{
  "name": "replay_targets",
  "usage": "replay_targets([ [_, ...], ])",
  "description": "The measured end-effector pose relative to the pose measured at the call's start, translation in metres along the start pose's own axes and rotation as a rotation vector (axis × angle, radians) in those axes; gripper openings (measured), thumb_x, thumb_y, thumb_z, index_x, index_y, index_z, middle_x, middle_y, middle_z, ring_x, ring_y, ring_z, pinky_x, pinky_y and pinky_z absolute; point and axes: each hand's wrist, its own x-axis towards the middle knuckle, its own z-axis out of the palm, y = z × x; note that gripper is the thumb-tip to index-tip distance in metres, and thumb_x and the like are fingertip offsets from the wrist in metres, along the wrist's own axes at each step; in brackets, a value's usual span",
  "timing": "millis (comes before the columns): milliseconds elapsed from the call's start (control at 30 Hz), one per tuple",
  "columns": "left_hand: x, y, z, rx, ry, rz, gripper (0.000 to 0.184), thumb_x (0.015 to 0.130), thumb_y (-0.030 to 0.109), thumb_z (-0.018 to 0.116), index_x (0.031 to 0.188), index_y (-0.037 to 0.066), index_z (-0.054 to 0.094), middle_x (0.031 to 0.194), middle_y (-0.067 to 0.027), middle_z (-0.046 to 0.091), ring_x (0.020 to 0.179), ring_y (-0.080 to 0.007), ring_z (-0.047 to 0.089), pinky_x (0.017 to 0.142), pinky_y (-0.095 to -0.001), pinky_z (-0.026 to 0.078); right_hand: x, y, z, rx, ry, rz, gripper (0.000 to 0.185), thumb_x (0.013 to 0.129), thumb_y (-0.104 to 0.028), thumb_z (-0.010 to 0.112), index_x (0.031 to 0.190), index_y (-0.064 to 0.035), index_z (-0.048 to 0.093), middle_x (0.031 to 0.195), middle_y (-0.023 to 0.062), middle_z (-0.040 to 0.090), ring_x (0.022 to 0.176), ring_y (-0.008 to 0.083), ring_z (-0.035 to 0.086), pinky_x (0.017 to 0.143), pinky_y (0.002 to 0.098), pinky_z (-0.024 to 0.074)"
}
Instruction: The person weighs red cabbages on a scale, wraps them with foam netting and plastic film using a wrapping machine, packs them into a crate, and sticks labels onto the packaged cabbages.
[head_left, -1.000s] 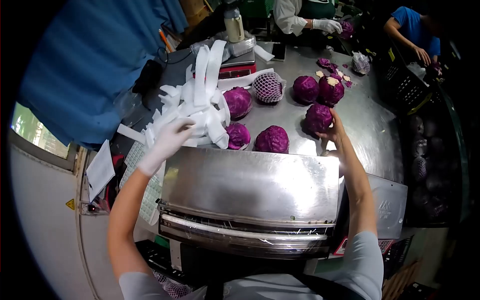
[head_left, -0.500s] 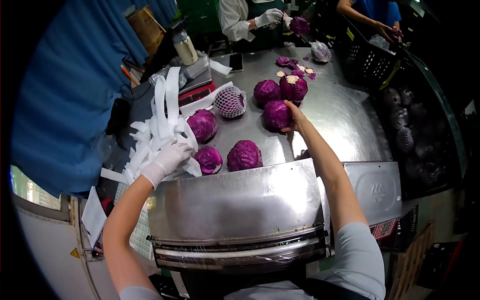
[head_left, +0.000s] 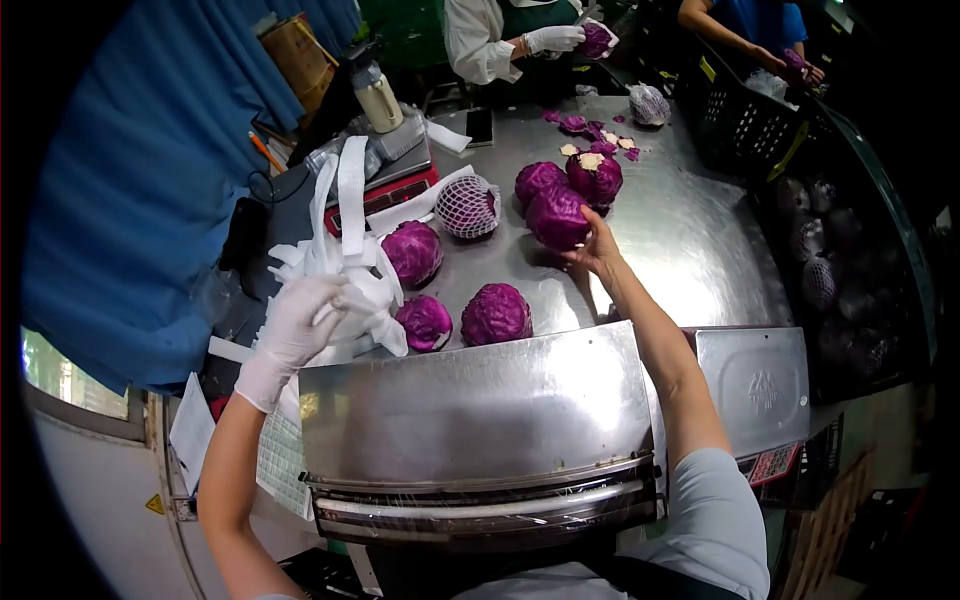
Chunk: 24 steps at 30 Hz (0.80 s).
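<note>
My right hand (head_left: 595,245) grips a red cabbage (head_left: 556,217) by its right side, tilted and slightly above the steel table. Two other red cabbages, one whole (head_left: 538,182) and one with a pale cut stem (head_left: 595,178), stand just behind it. My gloved left hand (head_left: 295,325) is at the pile of white foam nets (head_left: 350,262), its fingers pinched together on a foam net (head_left: 352,322); the fingertips are partly hidden. Near it rest a large cabbage (head_left: 411,252), a smaller one (head_left: 424,323), another cabbage (head_left: 497,314) and a netted cabbage (head_left: 467,206).
A steel wrapping machine (head_left: 475,410) stands before me. Behind the foam are a red scale (head_left: 385,200) and a flask (head_left: 376,98). Leaf trimmings (head_left: 573,124) lie at the back. Dark crates (head_left: 880,200) line the right. Across the table, a co-worker's gloved hand (head_left: 555,39) holds a cabbage.
The cabbage in my right hand has risen and tilted. My left hand has drawn back and up, with its fingers now pinched. The co-worker's cabbage has moved closer to their gloved hand.
</note>
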Motion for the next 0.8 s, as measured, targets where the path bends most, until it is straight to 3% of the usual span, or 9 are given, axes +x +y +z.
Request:
replay_targets([
  [67, 0.004, 0.015, -0.021, -0.078, 0.105, -0.247, 0.029, 0.072, 0.005, 0.064, 0.099, 0.005, 0.058, 0.098, -0.0091, 0.061, 0.087, -0.0290, 0.059, 0.079, -0.0354, 0.045, -0.021, -0.018, 0.010, 0.065, -0.032, -0.011, 0.079, 0.070, -0.033, 0.073, 0.133, -0.0095, 0.030, 0.134, 0.0175, 0.035, 0.121, 0.0359, 0.039, 0.096, 0.0550, 0.0389],
  [133, 0.005, 0.030, -0.043, -0.285, 0.267, -0.367, 0.023, 0.084, 0.003, 0.055, 0.106, 0.004, 0.056, 0.097, -0.0112, 0.061, 0.091, -0.0185, 0.060, 0.079, -0.0293, 0.045, -0.049, -0.039, 0.012, 0.123, -0.087, -0.064, 0.076, 0.071, -0.032, 0.071, 0.132, -0.0109, 0.031, 0.134, 0.0180, 0.036, 0.121, 0.0364, 0.040, 0.097, 0.0551, 0.0377],
  [300, -0.014, 0.062, -0.104, -0.427, 0.634, -0.128, 0.027, 0.091, 0.008, 0.045, 0.116, -0.002, 0.048, 0.111, -0.0145, 0.056, 0.103, -0.0226, 0.055, 0.091, -0.0332, 0.042, -0.184, -0.092, -0.007, 0.023, -0.031, -0.250, 0.068, 0.072, -0.032, 0.070, 0.129, -0.0144, 0.037, 0.132, 0.0162, 0.038, 0.122, 0.0359, 0.040, 0.098, 0.0572, 0.0359],
  [400, -0.033, 0.092, -0.142, -0.601, 0.714, -0.095, 0.035, 0.093, 0.016, 0.045, 0.123, -0.002, 0.044, 0.114, -0.0176, 0.054, 0.104, -0.0250, 0.054, 0.094, -0.0364, 0.041, -0.276, -0.112, -0.044, -0.153, 0.205, -0.331, 0.076, 0.068, -0.036, 0.073, 0.130, -0.0147, 0.035, 0.134, 0.0168, 0.032, 0.121, 0.0388, 0.038, 0.093, 0.0590, 0.0390],
  [433, -0.042, 0.107, -0.155, -0.599, 0.688, -0.156, 0.041, 0.091, 0.018, 0.049, 0.127, -0.002, 0.042, 0.115, -0.0164, 0.054, 0.102, -0.0235, 0.055, 0.092, -0.0353, 0.043, -0.307, -0.118, -0.052, -0.142, 0.271, -0.290, 0.073, 0.069, -0.033, 0.073, 0.129, -0.0154, 0.036, 0.133, 0.0127, 0.035, 0.120, 0.0331, 0.042, 0.092, 0.0566, 0.0420],
  [567, -0.058, 0.147, -0.178, -0.695, 0.669, -0.343, 0.044, 0.090, 0.022, 0.053, 0.128, 0.002, 0.044, 0.108, -0.0106, 0.059, 0.094, -0.0121, 0.057, 0.083, -0.0233, 0.047, -0.385, -0.123, -0.093, -0.151, 0.524, -0.228, 0.073, 0.069, -0.033, 0.074, 0.128, -0.0141, 0.038, 0.131, 0.0131, 0.036, 0.118, 0.0339, 0.043, 0.086, 0.0529, 0.0473],
  [667, -0.052, 0.197, -0.164, -0.976, 0.540, -0.488, 0.044, 0.084, 0.017, 0.062, 0.123, 0.001, 0.049, 0.090, -0.0068, 0.063, 0.069, -0.0056, 0.056, 0.056, -0.0139, 0.042, -0.418, -0.113, -0.097, -0.388, 0.586, -0.399, 0.069, 0.069, -0.033, 0.075, 0.124, -0.0042, 0.044, 0.120, 0.0182, 0.047, 0.104, 0.0309, 0.054, 0.073, 0.0460, 0.0543],
  [767, -0.045, 0.249, -0.145, -1.103, 0.248, -0.643, 0.036, 0.082, 0.011, 0.061, 0.116, 0.000, 0.054, 0.079, -0.0051, 0.062, 0.054, -0.0048, 0.052, 0.044, -0.0146, 0.037, -0.420, -0.105, -0.116, -0.498, 0.637, -0.424, 0.069, 0.068, -0.035, 0.076, 0.122, -0.0034, 0.045, 0.110, 0.0155, 0.054, 0.092, 0.0278, 0.060, 0.058, 0.0350, 0.0556],
  [800, -0.042, 0.266, -0.137, -1.163, 0.112, -0.653, 0.034, 0.082, 0.009, 0.060, 0.114, -0.001, 0.056, 0.077, -0.0043, 0.061, 0.051, -0.0043, 0.050, 0.041, -0.0149, 0.034, -0.414, -0.103, -0.128, -0.579, 0.640, -0.433, 0.073, 0.068, -0.045, 0.073, 0.121, -0.0026, 0.046, 0.108, 0.0161, 0.055, 0.092, 0.0257, 0.060, 0.054, 0.0303, 0.0534],
])
